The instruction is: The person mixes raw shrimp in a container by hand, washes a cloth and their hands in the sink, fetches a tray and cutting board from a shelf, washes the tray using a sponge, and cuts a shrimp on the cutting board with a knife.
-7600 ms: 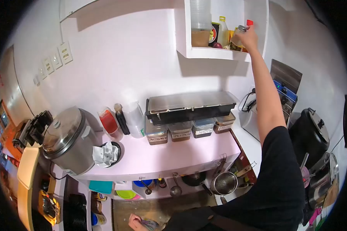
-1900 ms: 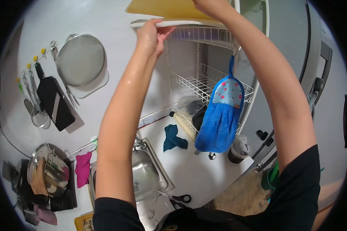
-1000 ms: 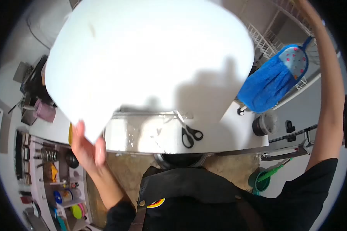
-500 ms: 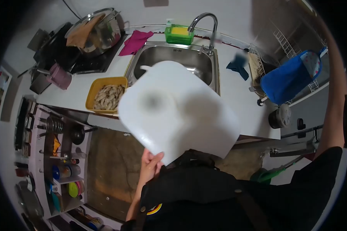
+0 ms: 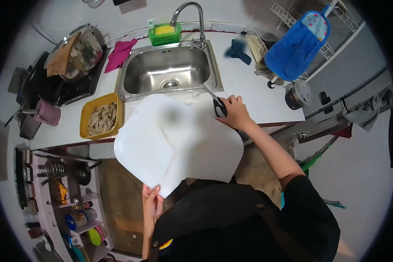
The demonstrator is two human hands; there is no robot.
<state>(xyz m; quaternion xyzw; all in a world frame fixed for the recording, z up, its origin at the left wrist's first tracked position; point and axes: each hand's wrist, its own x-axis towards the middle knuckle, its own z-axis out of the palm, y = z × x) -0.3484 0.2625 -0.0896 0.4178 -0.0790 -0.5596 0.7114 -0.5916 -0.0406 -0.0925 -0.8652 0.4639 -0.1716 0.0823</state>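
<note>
In the head view a large white board with rounded corners point(image 5: 192, 144), perhaps a cutting board, is tilted in front of my body. My left hand point(image 5: 153, 201) pinches its lower left corner, thumb on top. My right hand point(image 5: 236, 114) is closed on scissors point(image 5: 219, 108) by their black handle, just above the board's upper right edge. The blades point up and left toward the sink point(image 5: 166, 72). Left of the board, a yellow tub point(image 5: 84, 120) of raw shrimp point(image 5: 102, 118) stands on the counter.
A green sponge holder point(image 5: 163, 38) stands behind the sink, a pink cloth point(image 5: 120, 54) to its left. A large pot point(image 5: 85, 56) sits on the stove. At the right are a dark cloth point(image 5: 239, 51), a blue hand towel point(image 5: 292, 50) and a lidded tub point(image 5: 298, 97). Shelves point(image 5: 76, 201) stand lower left.
My right hand, out of view before with the arm raised at the right, is now over the counter with scissors. The board has moved down and left, uncovering the sink; my left hand keeps its corner.
</note>
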